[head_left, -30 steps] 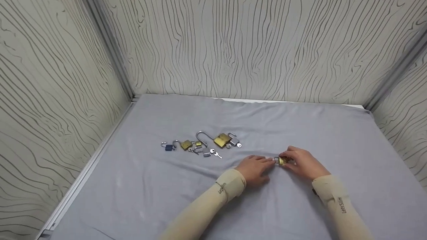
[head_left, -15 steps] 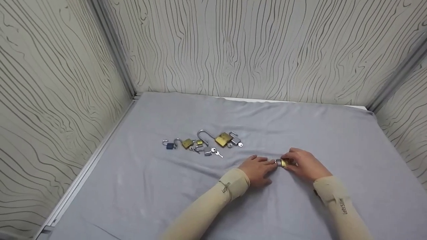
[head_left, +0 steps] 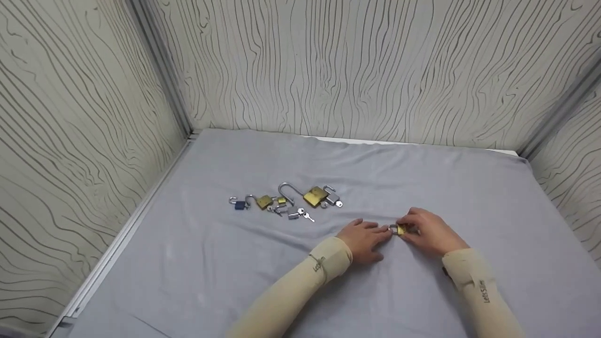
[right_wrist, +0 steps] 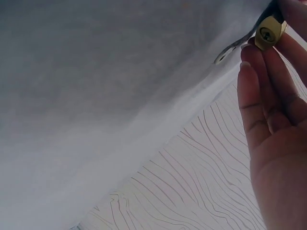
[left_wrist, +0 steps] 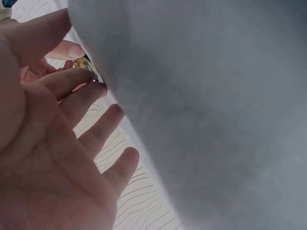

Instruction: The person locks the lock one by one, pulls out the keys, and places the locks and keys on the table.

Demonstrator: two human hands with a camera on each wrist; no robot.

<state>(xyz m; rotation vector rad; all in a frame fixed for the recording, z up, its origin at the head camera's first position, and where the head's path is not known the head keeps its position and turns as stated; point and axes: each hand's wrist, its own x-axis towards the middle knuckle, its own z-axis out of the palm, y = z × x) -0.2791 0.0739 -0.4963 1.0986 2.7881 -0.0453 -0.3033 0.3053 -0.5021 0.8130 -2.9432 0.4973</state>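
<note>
My right hand (head_left: 434,232) pinches the body of a small brass padlock (head_left: 401,229) low over the cloth, thumb on the near side and fingers on the far side. Its keyhole end faces the right wrist view, where a flat silver key head (right_wrist: 224,55) with a hole lies on the cloth beside it. Flat on the cloth rests my left hand (head_left: 362,241), fingers spread and fairly straight, with its fingertips right at the padlock's shackle (head_left: 392,229). In the left wrist view, the brass body (left_wrist: 84,62) shows past those fingers, partly hidden.
Left of the hands lies a group of padlocks with raised shackles: a large brass one (head_left: 315,196), a medium brass one (head_left: 265,202), a blue one (head_left: 240,205) and silver ones (head_left: 293,212). Keys (head_left: 307,216) lie among them. Patterned walls (head_left: 328,70) surround the grey cloth (head_left: 211,272).
The head view has shifted slightly. The brass padlock has turned a little in my right fingers, while my left hand keeps its place at the shackle.
</note>
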